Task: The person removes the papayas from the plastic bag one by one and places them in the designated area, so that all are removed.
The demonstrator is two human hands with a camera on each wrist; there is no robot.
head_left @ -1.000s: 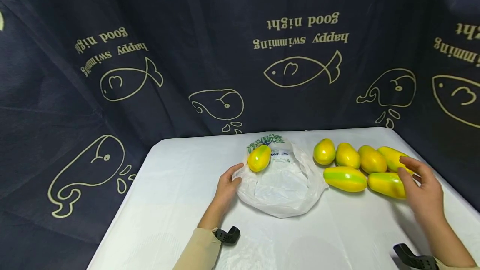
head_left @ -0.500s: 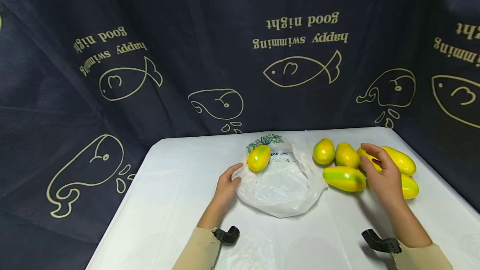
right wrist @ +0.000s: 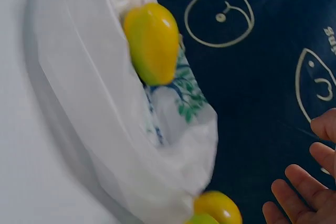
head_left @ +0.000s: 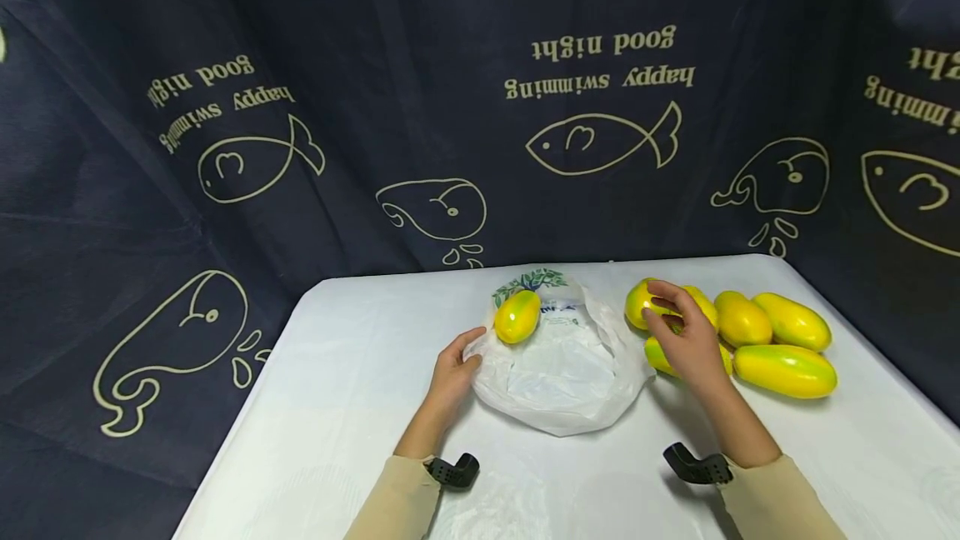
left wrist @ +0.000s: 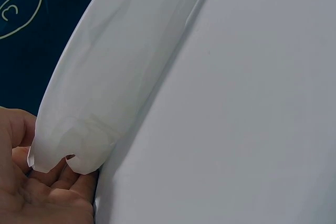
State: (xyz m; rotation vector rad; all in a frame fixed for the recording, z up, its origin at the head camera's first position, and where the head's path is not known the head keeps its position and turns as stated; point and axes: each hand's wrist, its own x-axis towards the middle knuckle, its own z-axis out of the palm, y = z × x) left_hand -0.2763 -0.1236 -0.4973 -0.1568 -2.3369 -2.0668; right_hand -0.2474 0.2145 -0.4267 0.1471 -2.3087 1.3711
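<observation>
A white plastic bag with a green tree print lies mouth open on the table. My left hand holds its left rim; the left wrist view shows the bag's edge lying over the curled fingers. One glossy yellow-green mango sits at the bag's far left side, on the inner wall. My right hand hovers over the left end of the fruit group, fingers spread and holding nothing. Under it, a mango and a longer papaya-like fruit are partly covered.
To the right lie another mango and two long yellow fruits, one behind and one in front. The white-covered table meets a dark fish-print curtain at its back edge.
My right hand has swept left over the fruits, from the right end of the group to its left end. The left hand, bag and fruits have stayed in place.
</observation>
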